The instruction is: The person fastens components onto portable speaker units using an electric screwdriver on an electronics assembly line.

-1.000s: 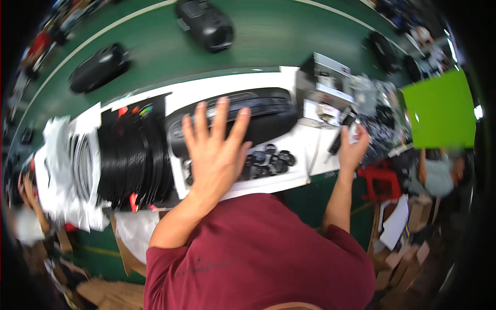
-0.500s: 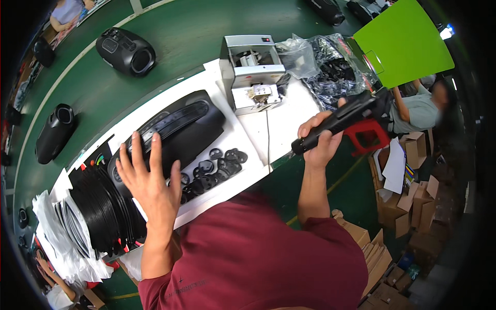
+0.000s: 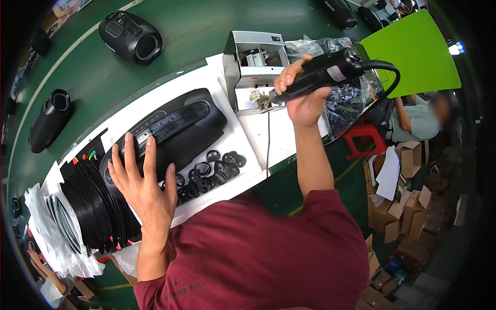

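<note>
My left hand (image 3: 141,183) lies with its fingers spread on a black barrel-shaped portable speaker (image 3: 199,121). The speaker rests on its side in a white tray (image 3: 247,150), its handle strip facing up. In my right hand (image 3: 305,95) is a black corded electric screwdriver (image 3: 323,74), fingers wrapped round its body. Its tip end sits at the opening of a grey screw feeder (image 3: 257,64); whether it touches a screw I cannot tell. Small black plastic oval parts (image 3: 219,170) lie in a loose pile in the tray beside the speaker.
A stack of black rings (image 3: 95,201) and white plastic wrap (image 3: 51,227) lie left of the tray. Bagged black parts (image 3: 343,106) sit beyond the feeder, near a green panel (image 3: 413,54). More speakers (image 3: 130,37) stand on the green surface. A red stool (image 3: 364,140) and cartons (image 3: 408,160) are at right.
My right hand has swung the screwdriver left and away from me, from over the right side to the screw feeder. My left hand stays on the speaker, shifted slightly.
</note>
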Demonstrator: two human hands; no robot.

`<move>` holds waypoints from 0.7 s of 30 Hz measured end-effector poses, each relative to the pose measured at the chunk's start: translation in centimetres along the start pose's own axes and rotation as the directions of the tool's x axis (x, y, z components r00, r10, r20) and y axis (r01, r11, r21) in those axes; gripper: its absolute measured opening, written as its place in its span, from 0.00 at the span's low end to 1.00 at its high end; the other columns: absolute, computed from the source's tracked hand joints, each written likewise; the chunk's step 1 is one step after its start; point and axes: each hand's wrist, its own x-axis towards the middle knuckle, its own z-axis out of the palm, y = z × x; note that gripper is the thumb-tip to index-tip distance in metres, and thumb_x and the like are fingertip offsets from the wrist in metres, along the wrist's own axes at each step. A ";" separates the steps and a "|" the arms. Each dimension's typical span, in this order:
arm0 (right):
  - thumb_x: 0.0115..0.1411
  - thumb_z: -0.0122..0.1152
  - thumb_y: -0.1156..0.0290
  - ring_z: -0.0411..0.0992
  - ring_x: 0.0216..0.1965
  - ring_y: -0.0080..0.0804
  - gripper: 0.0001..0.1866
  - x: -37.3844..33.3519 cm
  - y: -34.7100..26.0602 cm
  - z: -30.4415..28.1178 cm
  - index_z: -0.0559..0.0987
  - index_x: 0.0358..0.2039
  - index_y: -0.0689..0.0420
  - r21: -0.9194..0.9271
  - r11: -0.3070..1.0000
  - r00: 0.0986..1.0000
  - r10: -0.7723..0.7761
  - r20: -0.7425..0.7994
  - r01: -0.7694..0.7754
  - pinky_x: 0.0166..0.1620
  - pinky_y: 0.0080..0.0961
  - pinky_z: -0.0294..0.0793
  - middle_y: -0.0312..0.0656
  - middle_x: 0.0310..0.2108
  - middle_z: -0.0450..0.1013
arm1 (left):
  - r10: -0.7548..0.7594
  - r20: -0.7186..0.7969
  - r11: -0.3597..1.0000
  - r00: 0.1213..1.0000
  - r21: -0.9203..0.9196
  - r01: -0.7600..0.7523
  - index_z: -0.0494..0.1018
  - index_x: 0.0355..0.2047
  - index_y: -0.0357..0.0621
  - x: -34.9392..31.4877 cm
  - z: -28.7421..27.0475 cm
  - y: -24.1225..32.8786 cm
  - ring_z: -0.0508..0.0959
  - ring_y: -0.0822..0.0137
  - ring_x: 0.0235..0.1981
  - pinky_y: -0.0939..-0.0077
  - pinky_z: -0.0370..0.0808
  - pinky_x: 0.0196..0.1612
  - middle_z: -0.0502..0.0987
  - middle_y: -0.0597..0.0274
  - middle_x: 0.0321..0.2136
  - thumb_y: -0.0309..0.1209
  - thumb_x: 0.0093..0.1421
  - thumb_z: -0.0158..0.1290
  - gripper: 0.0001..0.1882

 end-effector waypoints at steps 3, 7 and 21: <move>0.57 0.53 0.27 0.67 0.30 0.30 0.45 -0.5 1.2 0.0 0.66 0.60 0.53 -0.033 0.997 0.998 0.069 0.001 -0.069 0.35 0.31 0.69 0.39 0.32 0.68 | -0.002 0.001 1.000 1.000 -0.009 0.002 0.69 0.64 0.54 0.1 0.0 -0.1 0.59 0.37 0.68 0.37 0.53 0.67 0.63 0.48 0.67 0.30 0.51 0.66 0.38; 0.56 0.55 0.27 0.67 0.30 0.29 0.45 -1.1 0.9 0.2 0.66 0.58 0.52 -0.018 0.990 0.990 0.143 -0.014 -0.143 0.34 0.30 0.69 0.38 0.31 0.68 | -0.008 0.003 1.000 1.000 -0.009 0.008 0.70 0.64 0.54 -0.1 0.0 -0.4 0.59 0.36 0.67 0.37 0.53 0.67 0.62 0.47 0.67 0.31 0.50 0.66 0.38; 0.53 0.53 0.23 0.67 0.32 0.31 0.57 6.1 -1.0 11.1 0.58 0.68 0.57 0.359 0.932 0.893 -0.205 0.401 0.052 0.35 0.31 0.69 0.38 0.35 0.69 | -0.012 0.035 1.000 0.999 -0.023 0.013 0.70 0.63 0.54 -0.2 -0.2 -0.8 0.58 0.37 0.68 0.36 0.53 0.67 0.61 0.47 0.68 0.31 0.48 0.68 0.39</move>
